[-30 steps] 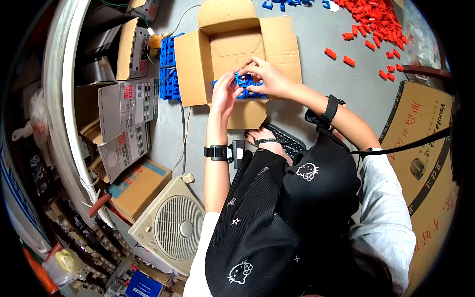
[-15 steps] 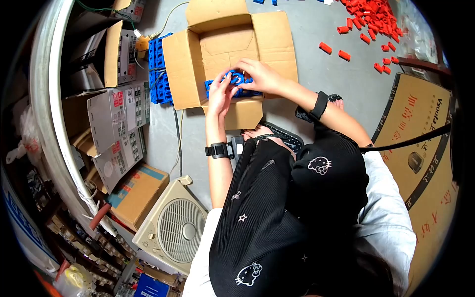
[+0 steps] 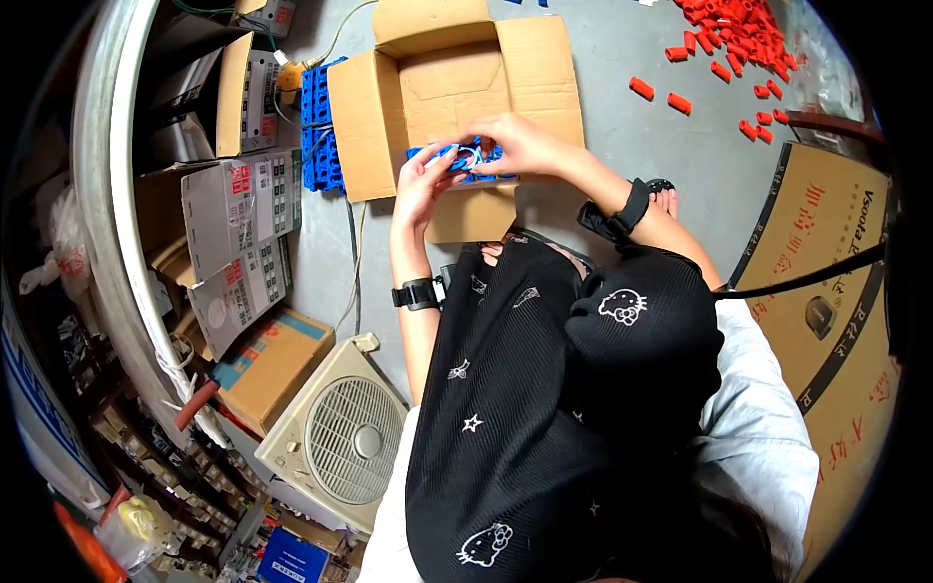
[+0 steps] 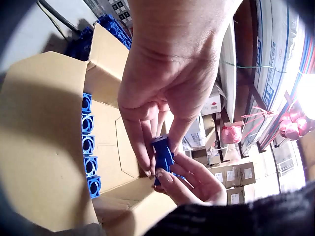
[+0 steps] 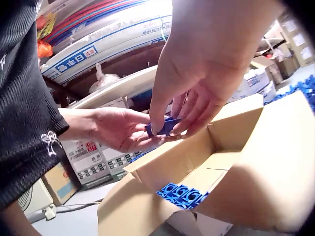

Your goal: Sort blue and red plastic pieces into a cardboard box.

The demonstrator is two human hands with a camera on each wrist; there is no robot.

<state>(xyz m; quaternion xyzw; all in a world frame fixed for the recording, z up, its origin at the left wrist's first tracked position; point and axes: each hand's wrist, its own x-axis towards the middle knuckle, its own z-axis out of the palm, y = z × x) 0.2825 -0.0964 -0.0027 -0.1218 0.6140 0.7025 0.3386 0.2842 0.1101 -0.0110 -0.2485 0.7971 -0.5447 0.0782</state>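
A small blue plastic pipe clip [image 4: 161, 156] is held between both hands above the open cardboard carton [image 3: 362, 126]. My left hand [image 3: 418, 189] pinches it from the left side. From the other side my right hand [image 3: 520, 146] grips the same clip with thumb and fingers. In the right wrist view the clip [image 5: 168, 126] is partly covered by the right fingers. Below, a row of matching blue clips [image 4: 88, 144] stands along the near side inside the carton, their round openings showing. The carton's bottom shows bare behind that row.
Left of the carton lies a stack of blue clips [image 3: 319, 131], with cables beside it. Red tubular pieces [image 3: 739, 44] are heaped on the floor at the upper right. A box fan [image 3: 355, 428] stands at lower left, and a large printed carton [image 3: 816, 253] leans at right.
Both hands stay together over the carton and turn the blue clip between their fingers. Its ring shape shows more plainly now. The head view has shifted slightly.
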